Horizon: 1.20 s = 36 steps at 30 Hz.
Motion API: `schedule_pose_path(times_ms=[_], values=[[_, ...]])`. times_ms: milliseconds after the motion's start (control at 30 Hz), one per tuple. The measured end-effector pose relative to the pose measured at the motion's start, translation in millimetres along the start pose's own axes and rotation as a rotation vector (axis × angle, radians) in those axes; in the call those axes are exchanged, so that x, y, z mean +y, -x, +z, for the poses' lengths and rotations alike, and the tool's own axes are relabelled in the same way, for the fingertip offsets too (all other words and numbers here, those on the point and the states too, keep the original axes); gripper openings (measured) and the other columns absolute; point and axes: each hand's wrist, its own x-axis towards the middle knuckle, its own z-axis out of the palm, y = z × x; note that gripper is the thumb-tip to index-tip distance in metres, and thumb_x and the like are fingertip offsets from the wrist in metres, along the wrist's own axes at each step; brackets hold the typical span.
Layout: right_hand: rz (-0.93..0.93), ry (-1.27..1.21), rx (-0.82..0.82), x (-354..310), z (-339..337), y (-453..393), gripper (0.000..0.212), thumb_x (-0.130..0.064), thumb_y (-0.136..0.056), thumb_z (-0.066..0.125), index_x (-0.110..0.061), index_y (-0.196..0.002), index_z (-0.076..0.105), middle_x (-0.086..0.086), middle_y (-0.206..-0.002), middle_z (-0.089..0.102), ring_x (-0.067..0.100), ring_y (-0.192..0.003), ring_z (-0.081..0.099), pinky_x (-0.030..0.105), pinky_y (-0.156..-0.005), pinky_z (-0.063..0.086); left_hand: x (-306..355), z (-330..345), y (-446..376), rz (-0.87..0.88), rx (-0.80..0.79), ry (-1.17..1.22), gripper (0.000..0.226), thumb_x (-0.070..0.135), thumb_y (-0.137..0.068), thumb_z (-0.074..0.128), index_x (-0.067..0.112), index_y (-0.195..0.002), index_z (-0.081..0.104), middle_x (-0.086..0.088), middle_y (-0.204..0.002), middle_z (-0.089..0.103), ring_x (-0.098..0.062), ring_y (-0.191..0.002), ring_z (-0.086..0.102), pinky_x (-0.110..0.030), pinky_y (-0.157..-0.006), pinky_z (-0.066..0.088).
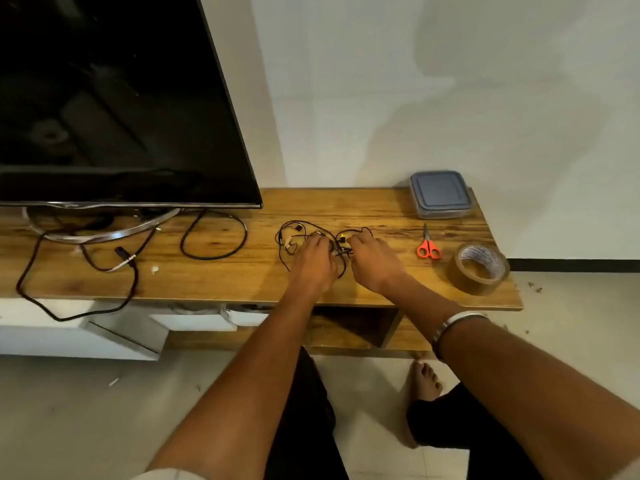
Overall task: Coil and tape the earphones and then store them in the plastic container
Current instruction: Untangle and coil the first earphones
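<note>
A tangle of black earphones [294,233] lies loose on the wooden table [381,209], with loops spreading left and right of my hands. My left hand [313,261] lies over the middle of the tangle, fingers curled down onto the wires. Just to its right, my right hand [372,259] has its fingertips bent onto the cable near a small yellow-and-black earbud [342,238]. What each hand holds is hidden under the fingers. The plastic container [440,195], shut with a blue-grey lid, stands at the table's back right corner. A roll of brown tape [478,273] sits at the front right.
Orange-handled scissors [428,244] lie between the container and the tape. A large dark TV [114,98] on a curved metal stand fills the left, with black power cables [214,239] looping over the table. The table's front edge runs just below my wrists.
</note>
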Motion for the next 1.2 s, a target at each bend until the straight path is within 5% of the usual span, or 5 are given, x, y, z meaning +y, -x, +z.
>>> schedule_pose_path(times_ms=[400, 600, 867, 1033, 1200], values=[[0.02, 0.051, 0.068, 20, 46, -12, 0.034, -0.011, -0.087, 0.051, -0.016, -0.121, 0.052, 0.005, -0.123, 0.053, 0.025, -0.118, 0.048, 0.038, -0.094, 0.038, -19, 46, -4, 0.006, 0.086, 0.039, 0.021, 0.013, -0.094, 0.052, 0.008, -0.11, 0.063, -0.008, -0.117, 0.057, -0.026, -0.113, 0.05, -0.042, -0.098, 0.043], [0.044, 0.026, 0.133, 27, 44, -12, 0.022, -0.012, -0.089, 0.051, -0.017, -0.109, 0.059, 0.003, -0.113, 0.057, 0.024, -0.111, 0.052, 0.037, -0.088, 0.037, -10, 47, -1, -0.031, 0.114, 0.308, 0.015, 0.014, -0.094, 0.057, 0.012, -0.104, 0.068, -0.003, -0.102, 0.066, -0.019, -0.097, 0.058, -0.036, -0.087, 0.047], [-0.121, -0.367, 0.134, 26, 20, -6, 0.033, -0.015, -0.086, 0.051, -0.012, -0.119, 0.054, 0.005, -0.117, 0.058, 0.022, -0.103, 0.057, 0.036, -0.083, 0.051, 5, 22, -4, -0.014, 0.103, 0.561, 0.016, 0.011, -0.095, 0.056, 0.012, -0.103, 0.07, 0.006, -0.081, 0.067, -0.009, -0.074, 0.062, -0.029, -0.07, 0.05], [-0.055, -0.411, 0.226, 30, 13, -11, 0.021, -0.023, -0.094, 0.052, -0.016, -0.108, 0.065, 0.005, -0.098, 0.067, 0.025, -0.091, 0.062, 0.034, -0.073, 0.047, 9, 6, -9, -0.059, 0.107, 0.667, 0.01, 0.018, -0.094, 0.062, 0.013, -0.094, 0.07, 0.012, -0.061, 0.06, 0.002, -0.054, 0.054, -0.021, -0.061, 0.047], [0.046, -0.504, 0.391, 49, -1, -14, 0.018, -0.01, -0.092, 0.054, -0.006, -0.101, 0.069, 0.009, -0.093, 0.07, 0.022, -0.087, 0.063, 0.02, -0.076, 0.041, -3, 0, -7, -0.119, 0.092, 0.778, 0.018, 0.026, -0.093, 0.063, 0.01, -0.095, 0.071, -0.002, -0.069, 0.065, -0.009, -0.06, 0.058, -0.03, -0.064, 0.05]])
